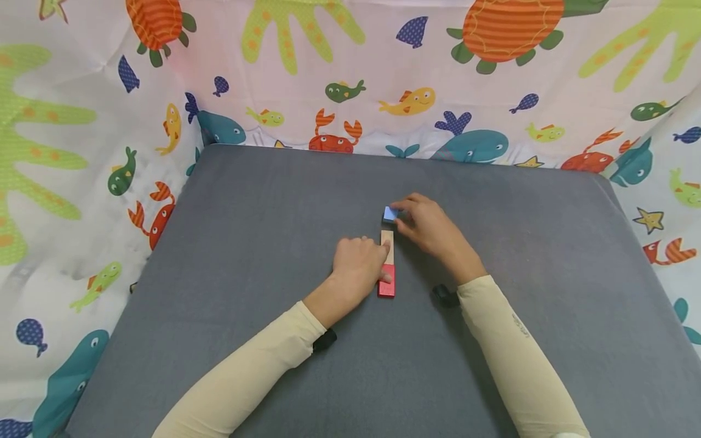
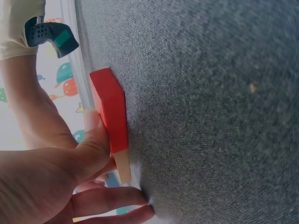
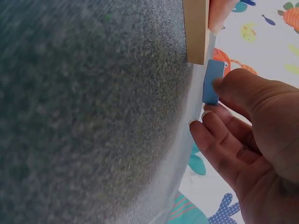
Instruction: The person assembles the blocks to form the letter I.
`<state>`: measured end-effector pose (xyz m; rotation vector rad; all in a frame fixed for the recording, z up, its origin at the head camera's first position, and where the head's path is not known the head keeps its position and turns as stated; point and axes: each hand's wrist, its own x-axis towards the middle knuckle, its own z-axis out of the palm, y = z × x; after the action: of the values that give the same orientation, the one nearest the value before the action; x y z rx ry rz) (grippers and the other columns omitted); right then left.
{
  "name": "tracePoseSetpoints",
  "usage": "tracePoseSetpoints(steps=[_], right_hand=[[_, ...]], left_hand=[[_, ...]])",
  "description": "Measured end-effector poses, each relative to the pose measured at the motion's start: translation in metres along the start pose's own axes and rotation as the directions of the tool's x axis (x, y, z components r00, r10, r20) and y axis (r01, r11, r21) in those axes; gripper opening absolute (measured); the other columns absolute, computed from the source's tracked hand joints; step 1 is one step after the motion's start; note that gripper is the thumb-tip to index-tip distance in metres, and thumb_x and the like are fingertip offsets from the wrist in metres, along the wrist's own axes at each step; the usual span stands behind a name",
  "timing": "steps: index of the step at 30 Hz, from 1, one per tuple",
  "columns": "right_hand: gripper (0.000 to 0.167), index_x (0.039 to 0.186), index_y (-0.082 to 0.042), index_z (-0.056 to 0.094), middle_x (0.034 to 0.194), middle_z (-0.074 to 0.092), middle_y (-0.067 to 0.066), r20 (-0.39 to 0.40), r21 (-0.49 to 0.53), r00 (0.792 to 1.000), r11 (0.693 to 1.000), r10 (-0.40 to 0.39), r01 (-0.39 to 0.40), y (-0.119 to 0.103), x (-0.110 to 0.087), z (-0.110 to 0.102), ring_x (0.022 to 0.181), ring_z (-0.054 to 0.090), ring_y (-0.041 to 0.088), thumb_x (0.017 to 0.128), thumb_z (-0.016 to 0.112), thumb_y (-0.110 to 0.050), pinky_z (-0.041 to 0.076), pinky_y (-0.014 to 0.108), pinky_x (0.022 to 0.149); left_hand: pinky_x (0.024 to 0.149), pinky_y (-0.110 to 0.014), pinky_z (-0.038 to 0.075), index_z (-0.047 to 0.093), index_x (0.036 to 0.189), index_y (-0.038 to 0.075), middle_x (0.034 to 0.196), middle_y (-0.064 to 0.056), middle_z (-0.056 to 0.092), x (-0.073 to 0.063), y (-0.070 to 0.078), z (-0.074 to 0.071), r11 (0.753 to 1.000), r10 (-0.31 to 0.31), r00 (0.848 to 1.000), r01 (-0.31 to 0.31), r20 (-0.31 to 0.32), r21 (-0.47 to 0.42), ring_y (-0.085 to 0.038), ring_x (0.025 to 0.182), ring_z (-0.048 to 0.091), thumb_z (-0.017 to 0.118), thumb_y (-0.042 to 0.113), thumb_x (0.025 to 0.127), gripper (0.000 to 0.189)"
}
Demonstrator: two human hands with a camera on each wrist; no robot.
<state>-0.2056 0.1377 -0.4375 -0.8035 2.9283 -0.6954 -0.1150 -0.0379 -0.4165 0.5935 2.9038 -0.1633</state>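
Note:
In the head view, a red block point(image 1: 386, 288) and a plain wooden block point(image 1: 387, 238) lie end to end in a line. My left hand point(image 1: 358, 264) reaches over from their left side. Its thumb point(image 2: 96, 133) presses the red block point(image 2: 111, 112), and its index finger lies against the wooden block point(image 2: 123, 166). The other fingers stretch out beyond, low over the table. Just past the wooden block's far end, my right hand point(image 1: 429, 225) pinches a small blue block point(image 1: 390, 214) between thumb and fingers. A narrow gap separates the blue block from the wooden one.
The blocks stand around the middle of a grey cloth-covered table point(image 1: 263, 243). A white curtain point(image 1: 306, 91) printed with sea animals hangs behind the table and at both sides. Dark camera mounts are at both wrists, by the beige sleeves point(image 1: 246, 371).

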Motion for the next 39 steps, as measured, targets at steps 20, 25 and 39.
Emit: tracePoseSetpoints(steps=[20,25,39], right_hand=[[0.039,0.137,-0.003,0.069,0.13,0.067,0.016,0.052,-0.041,0.999,0.999,-0.006,0.008,-0.0041,0.0064,0.0074,0.105,0.066,0.029,0.1,0.075,-0.012,0.056,0.046,0.097],[0.038,0.137,-0.003,0.07,0.13,0.067,0.016,0.045,-0.024,0.999,1.0,-0.005,0.006,-0.0026,0.0062,0.0087,0.105,0.068,0.029,0.1,0.074,-0.012,0.057,0.047,0.096],[0.041,0.142,-0.004,0.066,0.133,0.065,0.018,0.054,-0.011,0.999,1.0,0.004,-0.004,-0.0013,0.0025,0.0089,0.109,0.067,0.031,0.102,0.072,-0.011,0.055,0.05,0.099]], left_hand=[[0.081,-0.04,0.055,0.061,0.152,0.028,0.111,-0.002,0.077,-0.0042,0.0008,-0.0014,1.0,-0.008,0.999,0.008,-0.036,-0.014,-0.022,0.099,0.072,0.075,0.061,0.088,0.073],[0.081,-0.04,0.055,0.061,0.152,0.029,0.11,-0.002,0.077,-0.0049,0.0008,-0.0009,1.0,-0.005,0.999,0.005,-0.05,-0.006,-0.022,0.098,0.072,0.074,0.061,0.088,0.073],[0.071,-0.037,0.056,0.063,0.15,0.032,0.094,-0.004,0.074,-0.0034,-0.0038,-0.0011,1.0,0.005,0.999,-0.006,-0.032,-0.012,-0.022,0.084,0.072,0.075,0.066,0.087,0.073]])
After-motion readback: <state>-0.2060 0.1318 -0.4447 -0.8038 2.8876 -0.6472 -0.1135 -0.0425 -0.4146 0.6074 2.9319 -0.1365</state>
